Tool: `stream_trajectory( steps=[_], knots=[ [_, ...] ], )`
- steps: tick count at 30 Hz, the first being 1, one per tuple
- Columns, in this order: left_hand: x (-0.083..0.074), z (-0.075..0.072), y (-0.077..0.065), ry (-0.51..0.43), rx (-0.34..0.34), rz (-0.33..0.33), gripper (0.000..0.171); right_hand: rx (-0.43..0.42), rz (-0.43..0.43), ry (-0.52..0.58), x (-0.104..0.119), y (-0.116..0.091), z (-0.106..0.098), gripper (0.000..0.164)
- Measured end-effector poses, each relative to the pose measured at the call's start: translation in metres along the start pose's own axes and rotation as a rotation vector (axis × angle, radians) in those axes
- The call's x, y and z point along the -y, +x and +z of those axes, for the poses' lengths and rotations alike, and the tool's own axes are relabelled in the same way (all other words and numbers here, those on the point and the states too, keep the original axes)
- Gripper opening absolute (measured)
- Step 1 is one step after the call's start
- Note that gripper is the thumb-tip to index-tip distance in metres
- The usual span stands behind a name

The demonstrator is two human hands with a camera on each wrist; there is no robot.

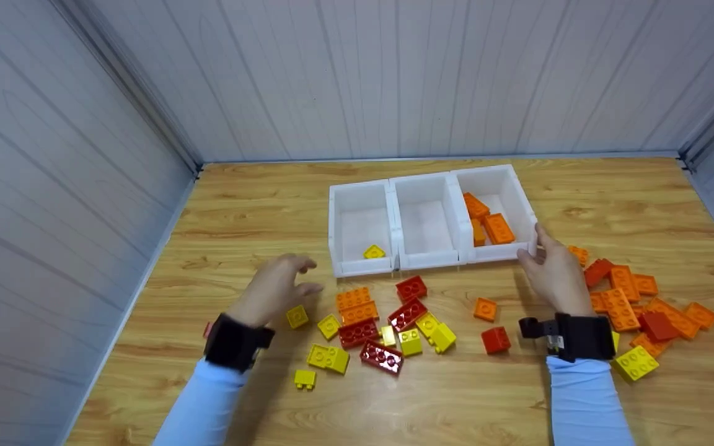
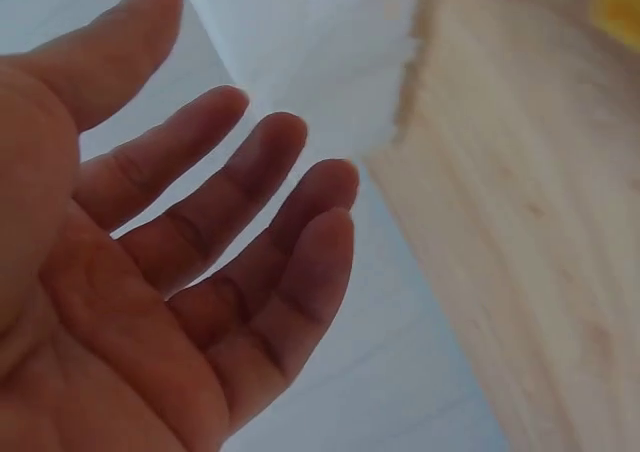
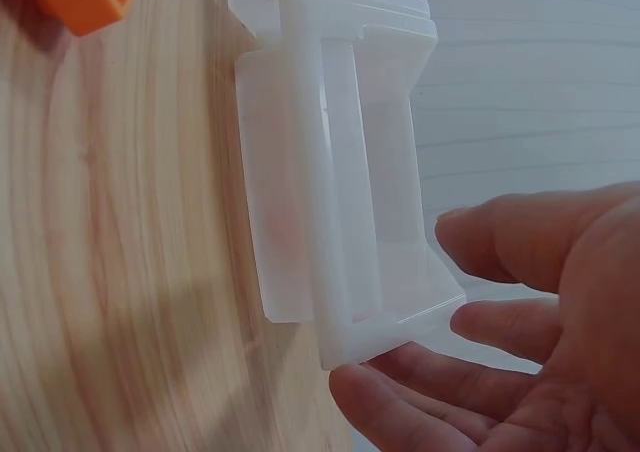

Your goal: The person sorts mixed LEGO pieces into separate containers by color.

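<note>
A row of white bins (image 1: 426, 257) with three compartments stands on the table. My right hand (image 1: 558, 275) grips its front right corner, thumb at the front and fingers along the side; in the right wrist view, the fingers (image 3: 400, 412) curl round the white corner. Orange toy bricks (image 1: 498, 229) lie in the right compartment, a small yellow brick (image 1: 374, 251) in the left one. Nothing is held by my left hand (image 1: 273, 288), its fingers loosely bent beside the left bin. Nearest it is a square yellow brick (image 1: 297, 316); the left wrist view shows its bare palm.
Dark red bricks (image 1: 382, 357), yellow bricks (image 1: 328, 358) and orange bricks (image 1: 357, 305) lie scattered before the bins. To the right, beyond my right wrist, is a pile of mostly orange bricks (image 1: 620, 308). Pale panel walls (image 1: 357, 80) enclose the wooden table (image 1: 258, 204).
</note>
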State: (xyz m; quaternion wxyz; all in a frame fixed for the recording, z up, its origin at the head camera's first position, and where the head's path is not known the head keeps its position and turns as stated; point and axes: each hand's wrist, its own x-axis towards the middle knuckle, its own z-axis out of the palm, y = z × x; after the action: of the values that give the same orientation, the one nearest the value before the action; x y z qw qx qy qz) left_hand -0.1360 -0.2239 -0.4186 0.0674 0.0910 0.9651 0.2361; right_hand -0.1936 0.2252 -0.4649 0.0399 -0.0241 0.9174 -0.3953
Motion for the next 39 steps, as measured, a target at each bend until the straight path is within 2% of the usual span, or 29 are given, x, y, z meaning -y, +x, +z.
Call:
stream_trajectory(
  steps=[4, 9, 14, 22, 26, 31, 36, 39],
  knots=[
    [0.02, 0.014, -0.021, 0.008, 0.022, -0.03, 0.043, -0.007, -0.003, -0.01, 0.001, -0.001, 0.0, 0.07],
    [0.036, 0.031, -0.036, 0.034, 0.039, -0.061, 0.054, 0.003, 0.007, -0.002, 0.001, -0.001, 0.001, 0.071],
    [0.041, 0.04, -0.041, 0.032, 0.03, -0.097, 0.054, 0.007, 0.017, -0.006, -0.001, -0.002, 0.001, 0.072],
    [0.041, 0.045, -0.042, 0.079, 0.009, -0.075, 0.043, -0.003, -0.001, -0.001, -0.001, -0.001, 0.001, 0.071],
    [0.037, 0.044, -0.041, 0.084, 0.003, -0.058, 0.04, -0.006, -0.016, 0.007, 0.0, -0.001, 0.001, 0.07],
    [0.025, 0.035, -0.035, 0.079, -0.037, 0.006, 0.036, -0.015, -0.037, 0.012, 0.001, -0.001, 0.002, 0.069],
    [0.004, 0.02, -0.019, 0.079, -0.084, 0.08, 0.034, -0.012, -0.029, 0.004, 0.0, -0.001, 0.001, 0.069],
    [-0.009, 0.01, -0.004, 0.125, -0.099, 0.143, 0.034, -0.008, -0.02, 0.002, 0.0, -0.001, 0.0, 0.069]
  ],
)
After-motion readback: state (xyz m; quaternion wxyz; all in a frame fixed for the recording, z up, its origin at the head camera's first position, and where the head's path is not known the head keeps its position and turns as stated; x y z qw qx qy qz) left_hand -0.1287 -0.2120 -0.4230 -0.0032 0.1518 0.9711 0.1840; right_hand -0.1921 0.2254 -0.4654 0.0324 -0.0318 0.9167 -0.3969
